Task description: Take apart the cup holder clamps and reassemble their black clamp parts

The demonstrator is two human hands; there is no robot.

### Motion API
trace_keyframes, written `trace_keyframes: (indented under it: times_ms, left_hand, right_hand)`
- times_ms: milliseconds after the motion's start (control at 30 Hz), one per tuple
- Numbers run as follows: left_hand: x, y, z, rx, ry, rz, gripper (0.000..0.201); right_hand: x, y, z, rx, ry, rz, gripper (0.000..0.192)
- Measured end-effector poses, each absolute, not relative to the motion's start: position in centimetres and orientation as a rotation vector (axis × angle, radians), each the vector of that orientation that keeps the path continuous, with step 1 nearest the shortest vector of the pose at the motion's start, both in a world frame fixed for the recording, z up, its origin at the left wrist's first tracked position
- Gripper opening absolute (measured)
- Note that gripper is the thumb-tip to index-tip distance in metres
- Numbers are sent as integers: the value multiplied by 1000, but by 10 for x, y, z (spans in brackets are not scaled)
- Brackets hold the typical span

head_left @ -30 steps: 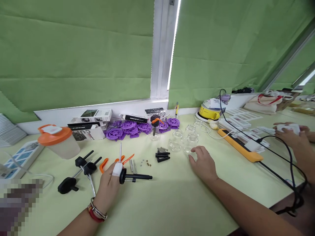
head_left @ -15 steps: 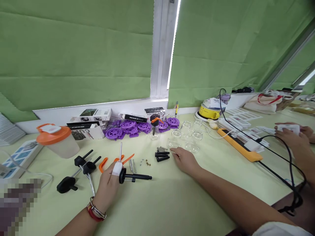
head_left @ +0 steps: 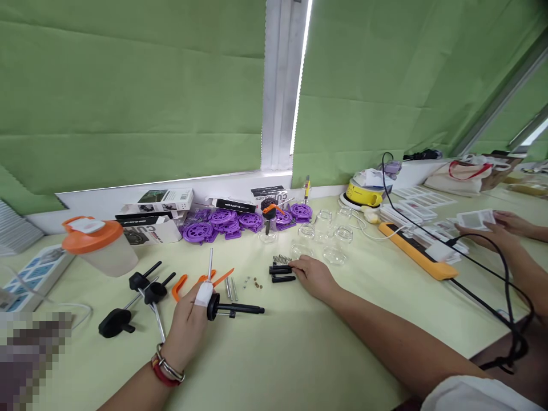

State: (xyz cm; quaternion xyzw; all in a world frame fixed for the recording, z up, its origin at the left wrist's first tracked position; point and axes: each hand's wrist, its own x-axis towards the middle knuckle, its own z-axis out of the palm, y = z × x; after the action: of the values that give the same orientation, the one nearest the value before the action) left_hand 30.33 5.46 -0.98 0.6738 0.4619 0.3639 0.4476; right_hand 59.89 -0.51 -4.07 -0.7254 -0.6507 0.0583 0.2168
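Observation:
My left hand (head_left: 186,325), with a white bandage on its forefinger, grips a black knob with a black rod (head_left: 233,309) that lies on the pale green table (head_left: 278,354). A thin metal rod (head_left: 209,261) stands up just behind the fingers. My right hand (head_left: 315,278) lies flat on the table. Its fingertips touch the right ends of a few short black pins (head_left: 281,273), and whether they pinch one is unclear. A small metal spring (head_left: 281,260) lies just behind the pins. Orange plastic clips (head_left: 182,284) and small screws (head_left: 252,281) lie between my hands.
More black knobbed rods (head_left: 143,288) lie at the left, beside an orange-lidded tub (head_left: 96,244). Purple discs (head_left: 222,221), boxes (head_left: 156,220) and small glass jars (head_left: 327,237) stand behind. An orange power strip (head_left: 417,256) and black cable (head_left: 505,279) lie to the right, where another person's hands (head_left: 492,231) hold a white card.
My right hand has slid left from the glass jars to the black pins. The other person lifted and turned a white card. My left hand has not moved.

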Motion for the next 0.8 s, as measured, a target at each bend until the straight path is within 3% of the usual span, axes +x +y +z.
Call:
trace_keyframes:
  times_ms: [800]
  left_hand:
    - [300, 55, -9, 1692, 1118, 864, 38]
  right_hand:
    - [596, 10, -22, -2344, -1858, 113, 28]
